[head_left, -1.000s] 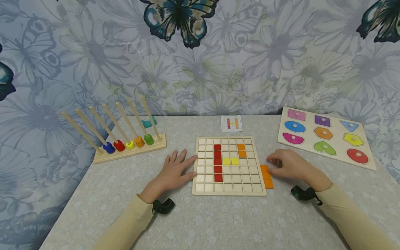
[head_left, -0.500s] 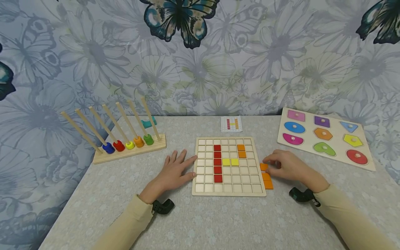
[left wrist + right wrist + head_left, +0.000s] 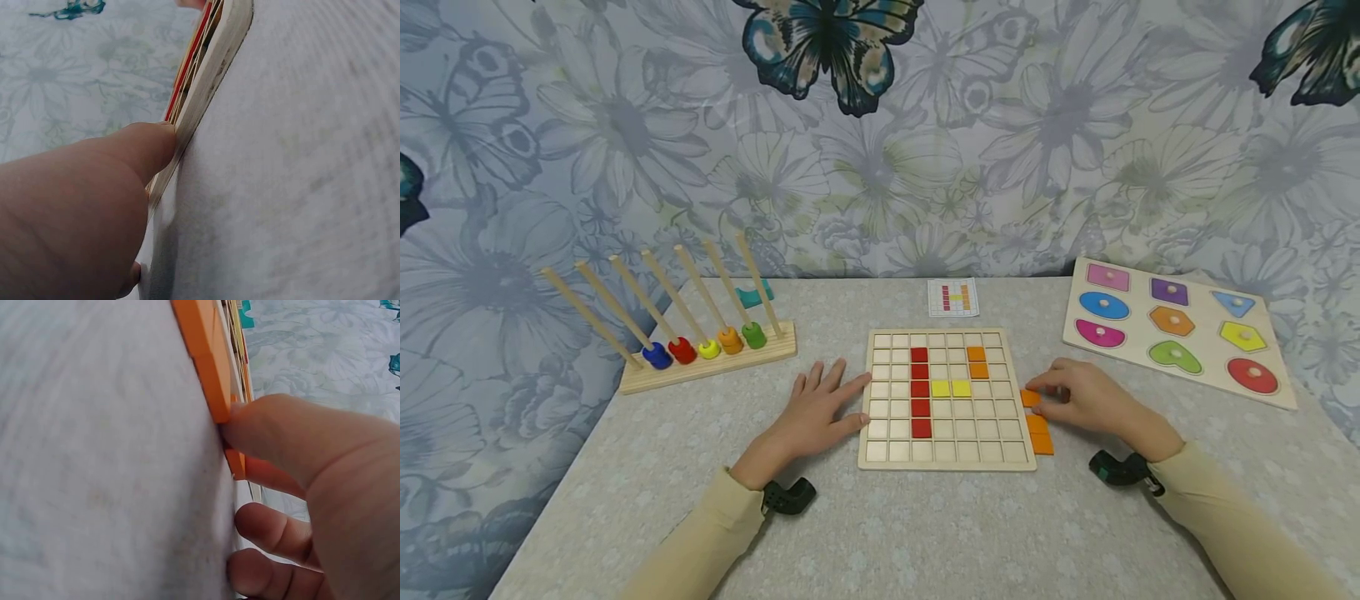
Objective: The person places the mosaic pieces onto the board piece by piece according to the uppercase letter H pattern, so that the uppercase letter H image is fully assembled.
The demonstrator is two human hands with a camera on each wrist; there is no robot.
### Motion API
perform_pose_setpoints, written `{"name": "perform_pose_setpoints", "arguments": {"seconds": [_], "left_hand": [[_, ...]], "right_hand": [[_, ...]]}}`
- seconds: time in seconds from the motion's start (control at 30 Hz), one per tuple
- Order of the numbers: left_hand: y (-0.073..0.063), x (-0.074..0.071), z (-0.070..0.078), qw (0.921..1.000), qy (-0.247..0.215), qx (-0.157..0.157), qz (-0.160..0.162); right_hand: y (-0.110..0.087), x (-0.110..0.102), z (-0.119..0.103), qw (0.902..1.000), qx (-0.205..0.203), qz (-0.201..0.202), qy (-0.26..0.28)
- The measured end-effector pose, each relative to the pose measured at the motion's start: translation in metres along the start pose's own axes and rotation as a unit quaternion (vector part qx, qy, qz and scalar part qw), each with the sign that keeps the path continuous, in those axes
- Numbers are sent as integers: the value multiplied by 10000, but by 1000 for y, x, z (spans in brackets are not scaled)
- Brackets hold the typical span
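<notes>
A wooden grid board (image 3: 947,457) lies on the table with a column of red tiles (image 3: 921,388), two yellow tiles (image 3: 951,388) and two orange tiles (image 3: 977,362) in its cells. My left hand (image 3: 815,417) rests spread on the table, its index fingertip and thumb at the board's left edge; the left wrist view shows the thumb (image 3: 153,147) against that edge. Beside the board's right edge, my right hand (image 3: 1086,396) pinches a loose orange tile (image 3: 1030,398) between thumb and index finger. More orange tiles (image 3: 1040,435) lie just nearer the person, seen edge-on in the right wrist view.
A small pattern card (image 3: 953,297) lies behind the board. At the left stands a wooden peg stand (image 3: 707,358) with colored rings; a teal piece (image 3: 754,295) lies behind it. A shape puzzle board (image 3: 1180,329) sits at the back right, before the patterned wall.
My right hand has moved slightly left onto an orange tile, which now sits apart from the other loose ones. My left hand has stayed at the board's edge.
</notes>
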State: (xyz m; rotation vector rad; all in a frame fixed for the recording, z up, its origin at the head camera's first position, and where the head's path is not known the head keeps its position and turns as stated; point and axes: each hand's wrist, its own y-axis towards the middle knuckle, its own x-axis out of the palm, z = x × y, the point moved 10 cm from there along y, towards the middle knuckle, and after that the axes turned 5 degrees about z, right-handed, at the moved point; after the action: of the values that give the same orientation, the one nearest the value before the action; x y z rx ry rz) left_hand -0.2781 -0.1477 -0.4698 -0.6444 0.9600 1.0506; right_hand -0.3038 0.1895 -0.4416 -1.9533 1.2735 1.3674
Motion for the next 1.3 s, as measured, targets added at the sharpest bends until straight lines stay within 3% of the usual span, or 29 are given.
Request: {"name": "perform_pose_setpoints", "arguments": {"seconds": [0.67,0.97,1.3], "left_hand": [[0,-1,1,10000,-27,-24,-1],[-1,-1,1,10000,4,-28,-23],[0,0,-1,10000,-33,-4,-19]], "right_hand": [[0,-7,2,9999,-69,59,-83],[3,-10,4,9995,139,6,-267],[15,-12,-8,9999,-37,0,-157]]}}
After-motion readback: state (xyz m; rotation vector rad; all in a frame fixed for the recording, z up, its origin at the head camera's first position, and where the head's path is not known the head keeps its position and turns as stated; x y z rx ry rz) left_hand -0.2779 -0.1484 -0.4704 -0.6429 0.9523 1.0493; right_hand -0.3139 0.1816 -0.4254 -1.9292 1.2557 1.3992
